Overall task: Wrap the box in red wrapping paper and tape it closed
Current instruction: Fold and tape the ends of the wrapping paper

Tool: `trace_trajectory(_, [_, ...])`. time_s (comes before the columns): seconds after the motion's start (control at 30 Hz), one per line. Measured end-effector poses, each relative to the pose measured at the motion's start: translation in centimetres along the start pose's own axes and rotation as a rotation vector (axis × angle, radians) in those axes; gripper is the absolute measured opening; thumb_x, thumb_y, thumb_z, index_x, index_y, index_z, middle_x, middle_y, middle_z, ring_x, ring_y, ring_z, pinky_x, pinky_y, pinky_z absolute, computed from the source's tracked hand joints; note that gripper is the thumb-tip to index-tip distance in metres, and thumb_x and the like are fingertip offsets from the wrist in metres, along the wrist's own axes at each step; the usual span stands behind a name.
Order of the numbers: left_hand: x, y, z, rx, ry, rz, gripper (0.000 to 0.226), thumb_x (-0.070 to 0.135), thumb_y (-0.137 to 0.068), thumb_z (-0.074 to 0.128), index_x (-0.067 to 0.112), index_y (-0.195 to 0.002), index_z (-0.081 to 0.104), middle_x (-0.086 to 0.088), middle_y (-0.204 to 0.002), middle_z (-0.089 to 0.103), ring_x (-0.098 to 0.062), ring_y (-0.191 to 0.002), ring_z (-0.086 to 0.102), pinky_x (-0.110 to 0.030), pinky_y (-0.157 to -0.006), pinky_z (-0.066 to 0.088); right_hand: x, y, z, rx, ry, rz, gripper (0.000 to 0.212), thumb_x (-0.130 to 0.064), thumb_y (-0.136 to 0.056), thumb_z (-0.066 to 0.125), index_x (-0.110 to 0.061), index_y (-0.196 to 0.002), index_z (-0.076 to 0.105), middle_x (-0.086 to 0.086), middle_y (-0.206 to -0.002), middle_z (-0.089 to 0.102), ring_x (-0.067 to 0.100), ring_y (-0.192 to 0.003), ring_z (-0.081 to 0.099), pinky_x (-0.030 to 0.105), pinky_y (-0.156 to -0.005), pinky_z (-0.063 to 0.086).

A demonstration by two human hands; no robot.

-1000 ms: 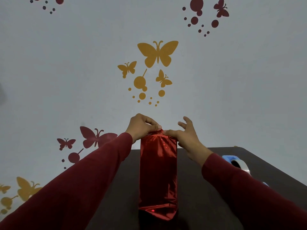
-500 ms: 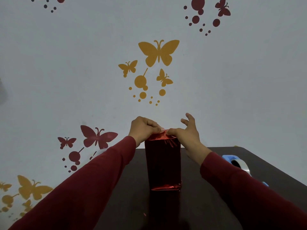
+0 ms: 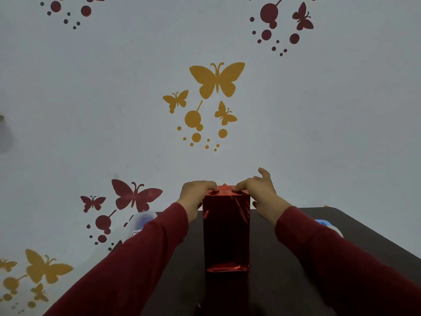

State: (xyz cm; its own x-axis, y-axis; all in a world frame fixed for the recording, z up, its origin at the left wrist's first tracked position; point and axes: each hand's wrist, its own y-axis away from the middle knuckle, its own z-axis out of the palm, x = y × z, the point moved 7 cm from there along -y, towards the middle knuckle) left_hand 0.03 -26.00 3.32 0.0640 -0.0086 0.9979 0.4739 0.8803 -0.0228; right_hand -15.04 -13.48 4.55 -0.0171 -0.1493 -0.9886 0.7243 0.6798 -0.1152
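Folding the far end flap of the wrapped box.

Box (image 3: 226,231) in red wrapping paper (image 3: 224,187) lies lengthwise mid-worktop (image 3: 280,270). Left hand (image 3: 196,193) and right hand (image 3: 258,190) both pinch the crumpled paper at its far top edge, fingers curled. Likely next: crease the flap flat, hold with one hand, fetch tape. Blue tape dispenser (image 3: 328,226) sits right, mostly behind the sleeve; a clear container (image 3: 142,221) left. Nothing blocks the reach.
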Motion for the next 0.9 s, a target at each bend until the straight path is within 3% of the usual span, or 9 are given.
trace_trajectory(0.1, [0.3,0.3,-0.3,0.07,0.072,0.028,0.01,-0.001,-0.069,0.076,0.004,-0.076,0.072,-0.012,-0.076,0.067,-0.026,-0.067,0.064,-0.036,-0.066,0.056,-0.6,0.2,0.7,0.006,0.038,-0.022,0.106,0.011,-0.078,0.075,-0.028,-0.162,0.022,0.003,-0.164,0.035,0.021,-0.121,0.05,0.024,-0.079,0.041])
trace_trajectory(0.2, [0.8,0.2,-0.8,0.102,0.104,0.037,0.012,-0.004,-0.066,0.077,0.004,-0.074,0.073,-0.012,-0.07,0.067,-0.027,-0.066,0.066,-0.038,-0.07,0.059,-1.0,0.2,1.1,0.004,0.075,-0.028,0.105,0.004,-0.079,0.078,-0.028,-0.162,0.022,0.003,-0.164,0.036,0.026,-0.14,0.047,0.033,-0.093,0.037])
trace_trajectory(0.3, [0.7,0.4,-1.4,0.123,0.088,0.031,0.013,-0.001,-0.063,0.077,0.006,-0.07,0.07,-0.011,-0.068,0.066,-0.026,-0.064,0.065,-0.036,-0.066,0.056,-0.9,0.2,1.4,-0.039,0.089,-0.025,0.109,-0.006,-0.077,0.085,-0.029,-0.162,0.021,0.002,-0.166,0.033,0.029,-0.142,0.046,0.037,-0.096,0.034])
trace_trajectory(0.4, [0.0,0.4,-2.1,0.141,0.085,0.025,0.011,0.003,-0.06,0.075,0.009,-0.065,0.067,-0.01,-0.067,0.063,-0.025,-0.066,0.062,-0.036,-0.066,0.053,-0.4,0.4,1.7,-0.056,0.141,-0.025,0.114,-0.004,-0.073,0.088,-0.03,-0.162,0.021,0.003,-0.165,0.034,0.028,-0.145,0.042,0.037,-0.099,0.036])
trace_trajectory(0.53, [-0.3,1.1,-2.3,0.058,0.208,-0.026,0.012,0.011,-0.075,0.075,0.006,-0.084,0.07,-0.011,-0.082,0.065,-0.027,-0.072,0.064,-0.037,-0.071,0.054,-0.4,0.4,2.2,-0.039,0.168,-0.042,0.114,-0.004,-0.071,0.089,-0.032,-0.161,0.025,0.003,-0.162,0.039,0.027,-0.142,0.046,0.036,-0.103,0.042])
trace_trajectory(0.63, [-0.5,1.7,-2.2,-0.025,0.201,-0.013,0.007,0.009,-0.078,0.074,0.007,-0.083,0.069,-0.01,-0.081,0.065,-0.025,-0.07,0.064,-0.034,-0.069,0.054,-0.3,0.6,2.6,-0.033,0.184,-0.058,0.11,-0.007,-0.072,0.088,-0.033,-0.16,0.027,0.001,-0.16,0.042,0.027,-0.14,0.048,0.036,-0.104,0.044])
trace_trajectory(0.73, [-0.7,1.7,-2.6,0.025,0.181,0.016,0.013,-0.003,-0.072,0.073,0.009,-0.074,0.074,-0.01,-0.082,0.069,-0.026,-0.076,0.068,-0.038,-0.078,0.06,-0.5,0.7,2.9,-0.019,0.207,-0.088,0.104,-0.017,-0.075,0.087,-0.034,-0.159,0.029,-0.001,-0.159,0.044,0.025,-0.138,0.049,0.036,-0.105,0.043])
trace_trajectory(0.8, [-1.0,1.5,-2.7,0.052,0.217,-0.008,0.017,-0.005,-0.07,0.073,0.007,-0.082,0.076,-0.014,-0.089,0.073,-0.03,-0.081,0.072,-0.047,-0.089,0.061,-0.7,0.9,3.0,-0.033,0.205,-0.108,0.104,-0.028,-0.075,0.088,-0.034,-0.159,0.028,-0.003,-0.16,0.042,0.025,-0.141,0.047,0.039,-0.107,0.04])
trace_trajectory(0.9, [-1.2,1.3,-2.7,0.075,0.225,-0.011,0.016,-0.001,-0.07,0.075,0.008,-0.082,0.075,-0.02,-0.101,0.076,-0.038,-0.097,0.075,-0.054,-0.095,0.058,-0.9,1.1,2.9,-0.05,0.233,-0.127,0.107,-0.02,-0.072,0.088,-0.034,-0.16,0.027,-0.003,-0.16,0.041,0.024,-0.141,0.046,0.034,-0.099,0.038])
